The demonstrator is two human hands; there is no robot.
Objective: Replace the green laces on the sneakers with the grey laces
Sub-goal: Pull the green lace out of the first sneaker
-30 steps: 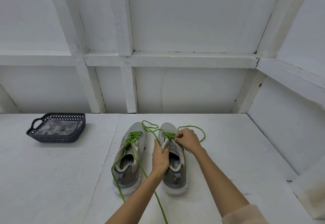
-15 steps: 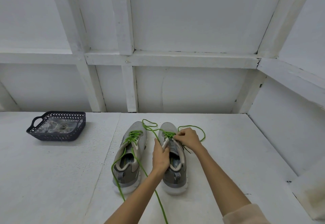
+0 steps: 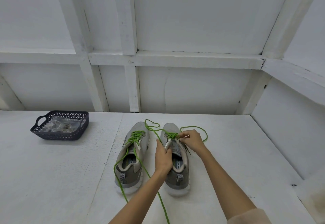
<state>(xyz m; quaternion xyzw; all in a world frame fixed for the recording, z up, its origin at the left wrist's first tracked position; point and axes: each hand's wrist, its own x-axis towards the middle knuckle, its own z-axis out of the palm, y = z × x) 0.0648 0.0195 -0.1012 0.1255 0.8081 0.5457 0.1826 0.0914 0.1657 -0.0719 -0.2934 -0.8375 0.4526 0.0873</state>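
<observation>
Green laces (image 3: 170, 134) criss-cross the toe end of the right sneaker (image 3: 177, 181), a grey mesh shoe on a white table (image 3: 52, 179). Left hand (image 3: 163, 156) clenches its eyelet flap; right hand (image 3: 190, 140) pinches a lace strand. Left sneaker (image 3: 131, 169) stands just beside; perforated dark basket (image 3: 59, 135) well apart.

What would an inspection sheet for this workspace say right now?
Surface: white table, lightly textured.
Job's things: two grey sneakers side by side, toes pointing away; green laces loosened on both, ends trailing over the table; no grey laces identifiable.
Clutter: dark basket holding a clear plastic bag, contents unclear.
Grips: left hand grips the upper of the sneaker farther from the basket; right hand pinches its green lace near the eyelets.
Cables: nothing seen.
Surroundings: white panelled walls with beams.
</observation>
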